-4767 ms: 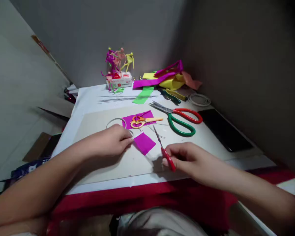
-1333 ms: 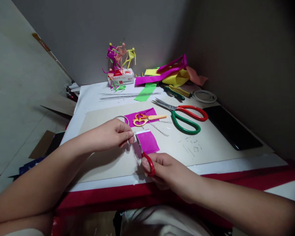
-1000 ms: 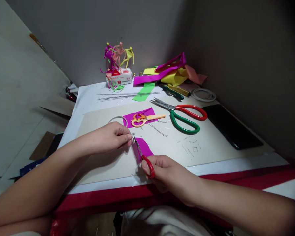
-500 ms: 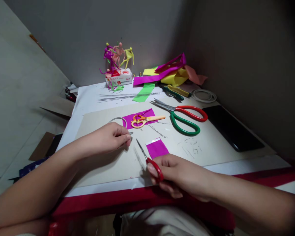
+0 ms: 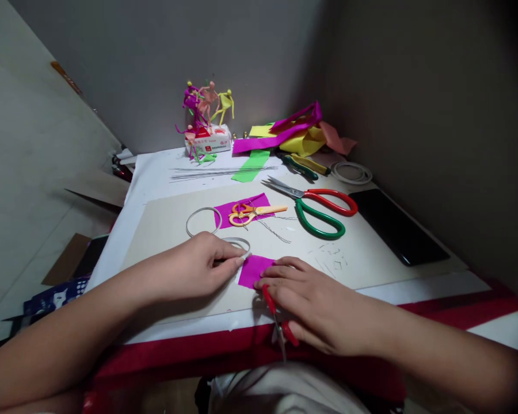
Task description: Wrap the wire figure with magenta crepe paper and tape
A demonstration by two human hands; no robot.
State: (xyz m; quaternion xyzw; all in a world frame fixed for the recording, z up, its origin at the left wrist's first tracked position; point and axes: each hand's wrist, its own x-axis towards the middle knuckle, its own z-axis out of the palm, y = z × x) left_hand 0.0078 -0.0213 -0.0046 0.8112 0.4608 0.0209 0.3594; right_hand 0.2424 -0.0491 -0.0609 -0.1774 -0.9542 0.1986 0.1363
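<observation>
My left hand (image 5: pixel 207 261) is closed in a pinch on a narrow white tape roll (image 5: pixel 243 241), seen as a thin ring beyond the fingertips. Right by it, a small magenta piece of crepe paper (image 5: pixel 254 271) lies on the beige board, with its left edge close to the left fingertips. My right hand (image 5: pixel 317 302) has its fingers stretched onto that paper's right side. Small red-handled scissors (image 5: pixel 290 333) hang from the same hand, blades pointing back toward my lap. A second thin ring (image 5: pixel 187 224) lies flat behind my left hand.
Orange scissors (image 5: pixel 259 213) rest on another magenta piece (image 5: pixel 223 216), near twisted wires. Large red-and-green scissors (image 5: pixel 319 201) and a black phone (image 5: pixel 397 227) are to the right. Behind stand little paper figures (image 5: pixel 208 103) on a box (image 5: pixel 213 140), beside coloured strips (image 5: pixel 302 135) and pliers (image 5: pixel 302 165).
My right hand has turned the small scissors backward and set its fingers on the magenta paper, which has shifted left. The tape roll in my left hand now shows clearly.
</observation>
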